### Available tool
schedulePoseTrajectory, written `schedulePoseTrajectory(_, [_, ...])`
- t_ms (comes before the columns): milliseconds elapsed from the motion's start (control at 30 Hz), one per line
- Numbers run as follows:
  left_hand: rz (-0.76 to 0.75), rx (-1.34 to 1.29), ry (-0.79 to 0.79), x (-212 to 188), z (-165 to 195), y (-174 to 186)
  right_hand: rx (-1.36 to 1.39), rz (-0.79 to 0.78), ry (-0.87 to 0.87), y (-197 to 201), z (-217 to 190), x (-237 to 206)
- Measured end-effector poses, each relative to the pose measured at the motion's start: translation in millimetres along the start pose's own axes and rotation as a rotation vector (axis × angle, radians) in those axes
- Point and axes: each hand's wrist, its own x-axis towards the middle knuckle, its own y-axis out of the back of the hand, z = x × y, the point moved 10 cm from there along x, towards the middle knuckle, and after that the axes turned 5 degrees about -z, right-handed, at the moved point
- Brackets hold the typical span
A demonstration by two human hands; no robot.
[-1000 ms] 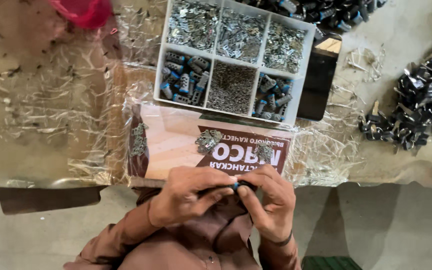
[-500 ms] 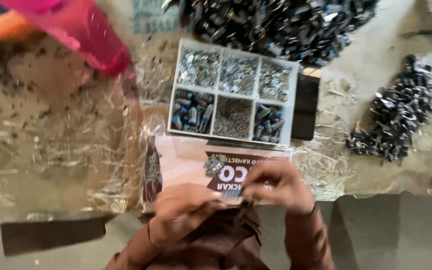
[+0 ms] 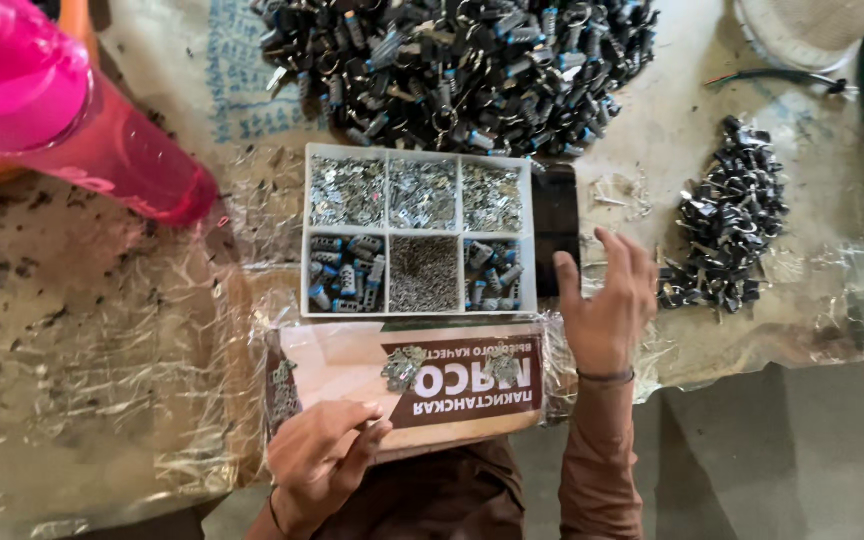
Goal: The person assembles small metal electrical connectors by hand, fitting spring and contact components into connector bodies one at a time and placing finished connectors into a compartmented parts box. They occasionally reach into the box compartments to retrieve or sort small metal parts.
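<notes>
Head view: right hand (image 3: 607, 305), fingers spread wide and empty, hovers just right of the white six-compartment plastic parts tray (image 3: 418, 230); left hand (image 3: 320, 458), fingers loosely curled, rests below it on the brown printed cardboard (image 3: 407, 385).

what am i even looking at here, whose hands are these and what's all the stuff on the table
This is one view from a camera worn on a person's head, looking straight down at their own two bare hands and the work surface. The left hand rests at the near edge of a printed cardboard board, fingers curled; whether it pinches anything small cannot be told. The right hand is open and raised beside a white tray with six compartments of small metal and blue-grey parts. A dark flat slab lies next to the tray. Behind is a big pile of dark parts, and a smaller pile sits at right. A pink bottle stands at upper left. Clear plastic sheeting covers the surface.
</notes>
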Motion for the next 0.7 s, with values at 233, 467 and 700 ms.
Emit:
schedulePoseTrajectory(233, [0.043,-0.036,0.031,0.3,-5.2,1.4,-0.063,0.008,0.063,-30.1,16.0,20.4])
schedulePoseTrajectory(467, [0.097,-0.005,0.016,-0.6,-4.2,0.3,0.026,-0.018,-0.016,-31.2,23.2,27.0])
schedulePoseTrajectory(700, [0.074,0.019,0.081,-4.8,-9.9,-3.1,0.175,0.054,-0.002,-21.7,31.1,18.5])
